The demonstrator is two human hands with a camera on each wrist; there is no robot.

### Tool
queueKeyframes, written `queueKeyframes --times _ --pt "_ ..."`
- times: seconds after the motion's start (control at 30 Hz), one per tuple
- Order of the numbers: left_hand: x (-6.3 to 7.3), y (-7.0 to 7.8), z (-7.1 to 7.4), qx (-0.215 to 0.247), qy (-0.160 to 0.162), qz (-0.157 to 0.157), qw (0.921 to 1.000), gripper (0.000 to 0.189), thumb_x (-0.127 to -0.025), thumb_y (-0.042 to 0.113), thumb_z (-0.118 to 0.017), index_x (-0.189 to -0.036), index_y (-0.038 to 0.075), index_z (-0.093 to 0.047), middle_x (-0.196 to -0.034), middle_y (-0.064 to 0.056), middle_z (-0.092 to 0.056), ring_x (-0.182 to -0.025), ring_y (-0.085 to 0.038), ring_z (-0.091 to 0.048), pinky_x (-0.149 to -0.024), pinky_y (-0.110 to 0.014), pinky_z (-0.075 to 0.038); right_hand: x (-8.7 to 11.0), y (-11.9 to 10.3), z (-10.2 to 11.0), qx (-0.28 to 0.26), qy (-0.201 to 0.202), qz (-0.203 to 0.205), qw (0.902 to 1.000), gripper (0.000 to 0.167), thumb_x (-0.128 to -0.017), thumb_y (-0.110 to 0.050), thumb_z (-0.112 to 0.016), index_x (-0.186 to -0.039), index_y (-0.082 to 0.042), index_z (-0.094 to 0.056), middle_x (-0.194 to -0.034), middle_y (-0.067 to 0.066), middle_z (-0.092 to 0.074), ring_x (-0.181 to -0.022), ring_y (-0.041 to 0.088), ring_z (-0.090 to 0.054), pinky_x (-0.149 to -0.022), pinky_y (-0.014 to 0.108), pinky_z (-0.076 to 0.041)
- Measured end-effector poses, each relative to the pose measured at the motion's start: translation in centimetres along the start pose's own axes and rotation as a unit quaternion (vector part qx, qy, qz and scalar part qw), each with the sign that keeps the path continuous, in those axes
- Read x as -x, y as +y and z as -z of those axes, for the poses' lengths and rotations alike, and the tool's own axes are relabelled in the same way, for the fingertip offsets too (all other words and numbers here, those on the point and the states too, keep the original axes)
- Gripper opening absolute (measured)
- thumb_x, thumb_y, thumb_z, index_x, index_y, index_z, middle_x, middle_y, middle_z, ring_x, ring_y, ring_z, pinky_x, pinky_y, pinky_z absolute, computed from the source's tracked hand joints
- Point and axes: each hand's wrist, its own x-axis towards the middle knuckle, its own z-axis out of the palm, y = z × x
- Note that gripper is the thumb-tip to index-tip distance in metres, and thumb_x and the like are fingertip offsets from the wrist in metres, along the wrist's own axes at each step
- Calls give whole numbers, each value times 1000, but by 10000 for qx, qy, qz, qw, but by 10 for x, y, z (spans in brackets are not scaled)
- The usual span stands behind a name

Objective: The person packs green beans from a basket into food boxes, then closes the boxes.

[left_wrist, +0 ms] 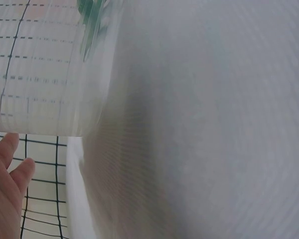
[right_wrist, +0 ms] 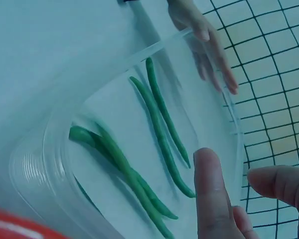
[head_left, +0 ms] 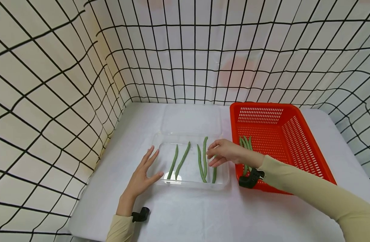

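Observation:
Several green beans (head_left: 184, 159) lie spread out in a clear plastic container (head_left: 191, 185) on the white table. My right hand (head_left: 223, 153) is over the container's right side, and its thumb and forefinger stand apart with nothing between them in the right wrist view. Partly hidden beneath that hand is one more green bean (head_left: 214, 174). My left hand (head_left: 141, 176) is spread at the container's left edge, fingers extended and holding nothing; whether it touches the wall I cannot tell. More green beans (head_left: 245, 143) lie in the red basket (head_left: 312, 148), partly behind my right wrist.
The basket stands right of the container. A clear, flat lid-like piece (head_left: 191, 119) extends behind the container. Black wire mesh (head_left: 194, 50) rises along the back and both sides of the table (head_left: 185, 215).

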Motion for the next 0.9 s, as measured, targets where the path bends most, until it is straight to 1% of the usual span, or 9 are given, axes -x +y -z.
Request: queueKeyframes --times 0.13,0.27,0.43,0.53,0.6,0.7,0.8,0.83,0.9 --pt "-1 1 0 -49 19 -14 10000 80 -83 37 -73 -150 24 -31 -157 8 -14 -142 -20 -14 -99 -60 -30 8 0 8 194 123 312 9992 31 -96 -11 -55 -118 9 -45 -108 25 -60 -78 30 -69 -68 38 -55" --pt "-1 2 0 -50 40 -38 10000 81 -82 34 -74 -150 23 -32 -157 7 -14 -142 -20 -14 -99 -60 -30 22 -2 28 252 488 605 9967 36 -96 -15 -56 -119 10 -47 -108 25 -60 -83 30 -68 -71 39 -55" --pt "-2 2 1 -33 65 -51 10000 81 -82 34 -74 -150 20 -32 -157 8 -14 -142 -20 -14 -99 -59 -31 34 5 72 512 1432 656 9862 44 -97 -25 -56 -124 9 -49 -110 24 -58 -81 25 -67 -72 37 -55" --pt "-1 1 1 -4 58 -33 10000 81 -82 36 -74 -150 20 -32 -157 8 -14 -142 -20 -14 -99 -60 -30 37 22 102 612 1728 475 9819 50 -98 -28 -53 -129 10 -45 -115 27 -55 -82 24 -66 -73 37 -55" --pt "0 1 1 32 43 0 10000 81 -82 37 -74 -150 23 -31 -157 8 -14 -142 -20 -13 -99 -60 -29 37 37 119 641 1639 258 9840 54 -100 -29 -49 -134 12 -40 -122 31 -51 -85 24 -66 -75 38 -54" --pt "1 1 1 70 15 50 10000 81 -82 37 -73 -150 28 -29 -157 9 -14 -142 -19 -13 -100 -61 -29 38 59 139 669 1323 -94 9889 58 -101 -28 -45 -136 17 -33 -126 34 -48 -87 24 -66 -76 39 -54" --pt "1 0 0 75 0 68 9999 81 -83 38 -73 -150 31 -28 -157 10 -13 -142 -19 -13 -100 -61 -29 37 76 150 700 1046 -295 9916 58 -102 -27 -42 -135 20 -31 -118 33 -54 -86 25 -66 -76 39 -54" --pt "1 0 0 91 -4 71 9999 81 -83 38 -73 -150 32 -28 -157 10 -13 -142 -19 -12 -100 -60 -29 36 81 152 695 1019 -338 9918 57 -102 -26 -42 -134 20 -32 -113 30 -57 -84 25 -66 -75 39 -54" --pt "1 -1 -1 98 -9 73 9999 81 -83 38 -73 -150 32 -27 -157 10 -12 -142 -19 -12 -100 -61 -29 34 88 152 695 942 -378 9924 56 -103 -25 -42 -133 21 -33 -110 27 -58 -84 25 -66 -74 39 -54"
